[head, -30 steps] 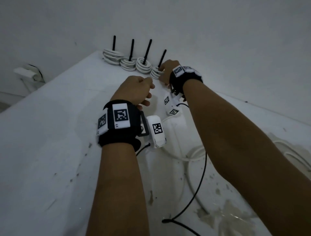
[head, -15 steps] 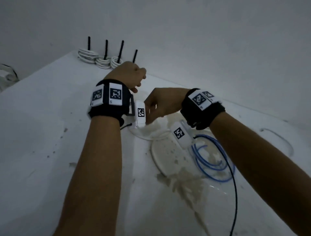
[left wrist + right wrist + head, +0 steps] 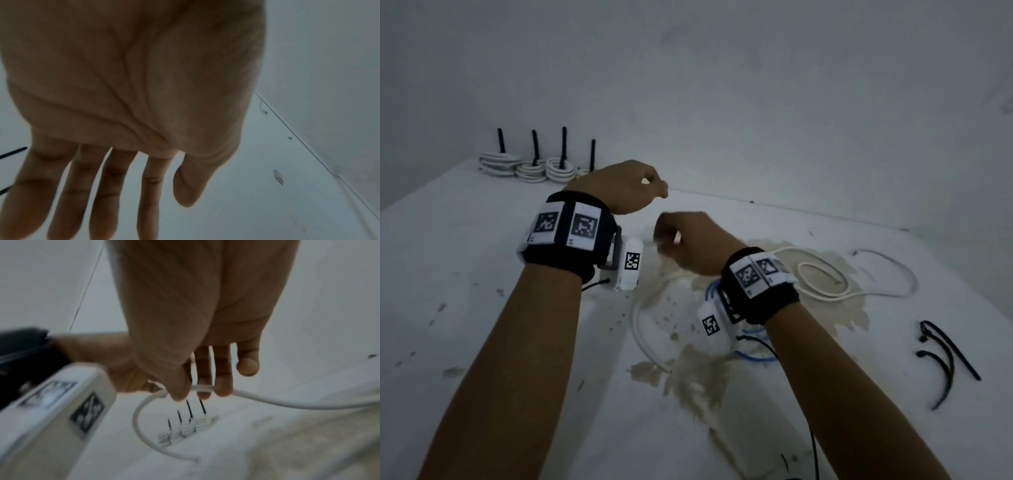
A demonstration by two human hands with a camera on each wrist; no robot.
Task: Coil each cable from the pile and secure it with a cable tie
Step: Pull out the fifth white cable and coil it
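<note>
Four coiled cables (image 3: 530, 168) lying at far table (image 3: 465, 325) corner. Right hand (image 3: 197, 344) pinching white cable (image 3: 267, 400) above table, nearer than coils. Left hand (image 3: 127, 91) hanging with fingers straight, holding nothing.

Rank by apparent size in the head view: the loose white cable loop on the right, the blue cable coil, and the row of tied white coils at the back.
1. Loose white cable loop, widest.
2. Row of tied white coils and blue cable coil: unranked; the row lies farther back, the blue coil is partly hidden by the right wrist.
</note>
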